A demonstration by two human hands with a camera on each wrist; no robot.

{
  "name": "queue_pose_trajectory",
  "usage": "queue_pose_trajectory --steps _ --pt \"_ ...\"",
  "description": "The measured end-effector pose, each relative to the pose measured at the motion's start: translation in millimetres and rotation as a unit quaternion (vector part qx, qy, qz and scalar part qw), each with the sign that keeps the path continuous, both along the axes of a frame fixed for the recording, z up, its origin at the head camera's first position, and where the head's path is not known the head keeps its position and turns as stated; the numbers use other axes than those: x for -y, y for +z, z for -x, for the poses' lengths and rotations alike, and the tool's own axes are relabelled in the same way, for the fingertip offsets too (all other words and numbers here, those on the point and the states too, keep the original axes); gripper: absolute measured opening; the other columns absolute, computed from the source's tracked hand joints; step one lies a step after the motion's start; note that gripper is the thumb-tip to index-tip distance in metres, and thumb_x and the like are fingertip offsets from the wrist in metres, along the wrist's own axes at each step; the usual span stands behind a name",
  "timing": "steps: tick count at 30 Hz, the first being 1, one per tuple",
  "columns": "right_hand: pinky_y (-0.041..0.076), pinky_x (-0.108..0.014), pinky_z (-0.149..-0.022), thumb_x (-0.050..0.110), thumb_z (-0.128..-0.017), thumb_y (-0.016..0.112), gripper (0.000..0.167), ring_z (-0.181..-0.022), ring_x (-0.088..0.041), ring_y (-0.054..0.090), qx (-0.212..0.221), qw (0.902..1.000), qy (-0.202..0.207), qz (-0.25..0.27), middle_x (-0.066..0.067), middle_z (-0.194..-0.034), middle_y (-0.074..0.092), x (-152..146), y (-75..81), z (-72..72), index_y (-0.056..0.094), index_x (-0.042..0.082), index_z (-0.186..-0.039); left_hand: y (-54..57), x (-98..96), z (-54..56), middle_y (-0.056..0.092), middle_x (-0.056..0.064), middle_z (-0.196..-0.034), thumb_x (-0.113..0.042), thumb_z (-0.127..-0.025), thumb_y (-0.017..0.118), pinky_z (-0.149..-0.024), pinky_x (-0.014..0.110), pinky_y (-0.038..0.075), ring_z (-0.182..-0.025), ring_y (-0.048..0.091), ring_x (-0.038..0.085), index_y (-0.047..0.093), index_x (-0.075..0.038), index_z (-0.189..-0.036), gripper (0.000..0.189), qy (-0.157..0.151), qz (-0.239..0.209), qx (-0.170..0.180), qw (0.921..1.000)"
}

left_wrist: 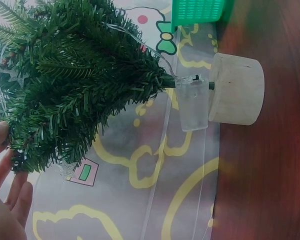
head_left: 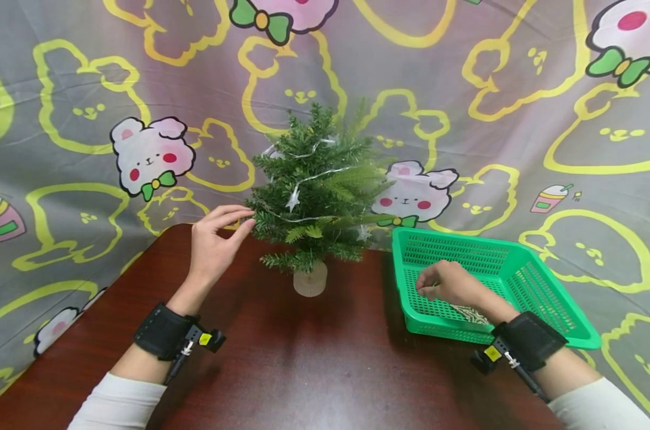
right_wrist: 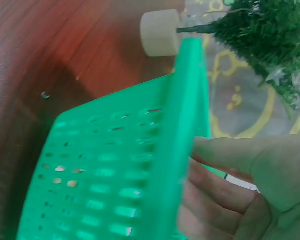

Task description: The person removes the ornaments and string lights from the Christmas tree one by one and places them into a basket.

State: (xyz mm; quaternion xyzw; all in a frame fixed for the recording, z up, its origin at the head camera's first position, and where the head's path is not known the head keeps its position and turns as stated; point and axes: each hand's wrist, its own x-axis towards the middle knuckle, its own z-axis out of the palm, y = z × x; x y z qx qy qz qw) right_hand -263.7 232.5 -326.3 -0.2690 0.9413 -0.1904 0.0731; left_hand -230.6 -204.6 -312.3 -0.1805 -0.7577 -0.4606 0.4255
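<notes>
The tree (head_left: pixel 308 155) stands upright on the table (head_left: pixel 303 370). It is probably light, its branches (head_left: pixel 307 232) springy; the thin star string (head_left: pixel 292 200) around it looks delicate (easily snagged), so the base (head_left: pixel 310 282) seems the safest hold. The left hand (head_left: pixel 213 246) touches the foliage's edge; whether it pinches, I cannot tell. The right hand (head_left: pixel 453 284), loosely bent over the basket (head_left: pixel 437 326), shows nothing held.

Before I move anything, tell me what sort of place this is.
Probably an indoor tabletop set up for decorating: a cartoon-print cloth hangs behind a dark reddish table, which holds a small tree strung with star lights and a green basket.
</notes>
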Motion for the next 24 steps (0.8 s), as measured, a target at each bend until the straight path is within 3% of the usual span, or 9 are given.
queue_pose_trajectory --steps 5,14,24 --pt "0.05 -0.028 -0.065 0.011 -0.091 0.07 0.004 -0.07 -0.011 0.064 -0.03 0.9994 -0.014 0.008 0.003 -0.081 0.072 4.2 11.3 -1.5 0.074 0.013 -0.09 -1.3 0.8 1.7 0.072 0.021 -0.105 0.001 -0.086 0.073 -0.077 0.007 0.044 -0.097 0.06 -0.007 0.076 0.004 -0.102 0.017 0.0 0.001 -0.001 1.0" --pt "0.055 -0.03 -0.071 0.013 -0.09 0.072 0.007 -0.079 -0.012 0.068 -0.082 0.9955 -0.017 0.045 0.001 -0.089 0.074 13.2 38.9 -6.5 0.075 0.016 -0.096 -17.1 12.6 19.3 0.074 0.01 -0.108 -0.005 -0.085 0.077 -0.076 0.008 0.045 -0.099 0.059 -0.01 0.078 -0.007 -0.104 0.019 0.001 0.0 0.006 1.0" --pt "0.055 -0.028 -0.068 0.016 -0.089 0.073 0.008 -0.078 -0.012 0.069 -0.175 0.9828 -0.01 0.059 0.002 -0.086 0.076 27.3 74.4 -11.6 0.076 0.017 -0.097 -14.9 10.0 16.0 0.074 0.012 -0.106 -0.004 -0.084 0.076 -0.076 0.01 0.043 -0.1 0.06 -0.006 0.078 -0.004 -0.103 0.018 0.012 0.003 0.003 0.9999"
